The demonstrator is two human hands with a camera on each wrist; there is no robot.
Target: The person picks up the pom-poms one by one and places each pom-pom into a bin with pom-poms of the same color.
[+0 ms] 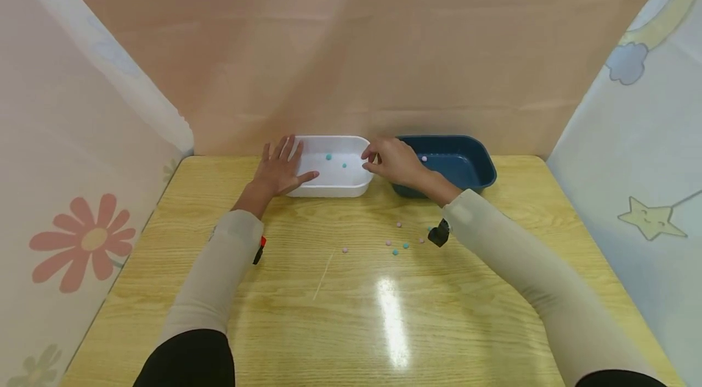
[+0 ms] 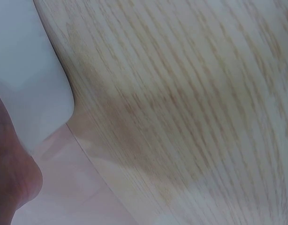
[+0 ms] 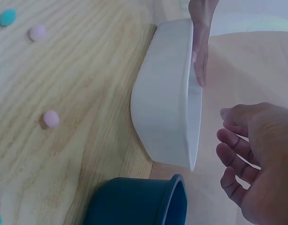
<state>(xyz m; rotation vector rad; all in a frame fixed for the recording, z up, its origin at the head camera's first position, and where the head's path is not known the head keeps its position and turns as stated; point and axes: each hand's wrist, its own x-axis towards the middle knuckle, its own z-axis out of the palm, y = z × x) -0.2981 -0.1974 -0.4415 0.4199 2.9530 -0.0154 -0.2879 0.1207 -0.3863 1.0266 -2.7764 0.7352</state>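
Enclosed workspace: wooden table (image 1: 285, 314), tan backdrop (image 1: 351, 39), patterned side panels (image 1: 620, 149).

Your left sleeve (image 1: 205, 277) and right sleeve (image 1: 526, 265) are plain cream-beige, fairly close-fitting and softly creased, reaching down to the wrists. Farther up, black fabric (image 1: 189, 359) covers your left arm, and a black edge (image 1: 620, 378) shows on your right. A small black piece (image 1: 258, 255) with a bright red part (image 1: 263, 241) juts from your left wrist; a chunky black block (image 1: 439, 233) juts from your right.

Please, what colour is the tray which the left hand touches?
The tray is plain white; it shows best in the head view.
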